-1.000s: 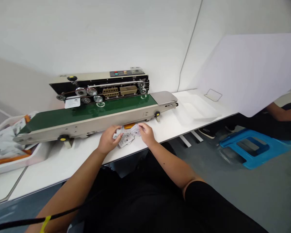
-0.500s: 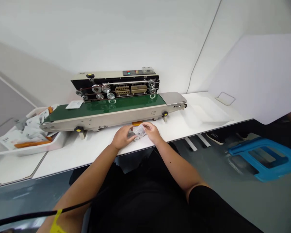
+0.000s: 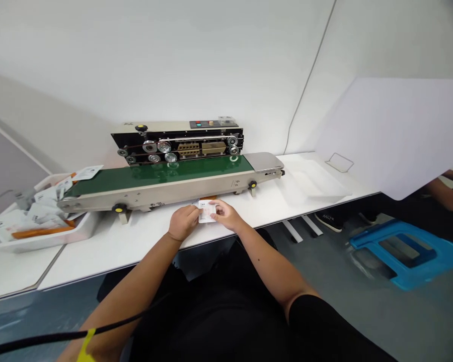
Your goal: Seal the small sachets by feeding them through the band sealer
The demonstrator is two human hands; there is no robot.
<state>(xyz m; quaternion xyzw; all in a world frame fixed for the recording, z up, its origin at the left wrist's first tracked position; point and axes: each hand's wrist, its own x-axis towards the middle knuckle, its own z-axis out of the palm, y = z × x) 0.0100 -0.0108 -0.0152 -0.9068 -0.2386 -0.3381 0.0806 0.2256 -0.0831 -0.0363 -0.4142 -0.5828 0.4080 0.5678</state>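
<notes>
A small white printed packet (image 3: pixel 206 211) is upright between my hands, just over the front of the white table. My left hand (image 3: pixel 183 221) pinches its left edge with curled fingers. On the opposite edge, my right hand (image 3: pixel 227 215) grips it between thumb and fingers. Behind the hands stands a band sealing machine (image 3: pixel 181 143) with a green conveyor belt (image 3: pixel 154 174). Another flat white packet (image 3: pixel 88 172) lies at the belt's left end, partly overhanging it. A sliver of something orange (image 3: pixel 213 197) shows behind the held packet.
At the left, a white bin (image 3: pixel 81 229) holds several white and orange packets under the belt's end. A shallow white tray (image 3: pixel 334 193) sits right of the machine. A blue stool (image 3: pixel 403 251) stands on the floor at right, near another person's arm (image 3: pixel 447 193).
The packet in my hands has turned from a crumpled, tilted pose to flat and upright, printed face showing. On the belt, the other packet has travelled left to the end. The view has shifted slightly.
</notes>
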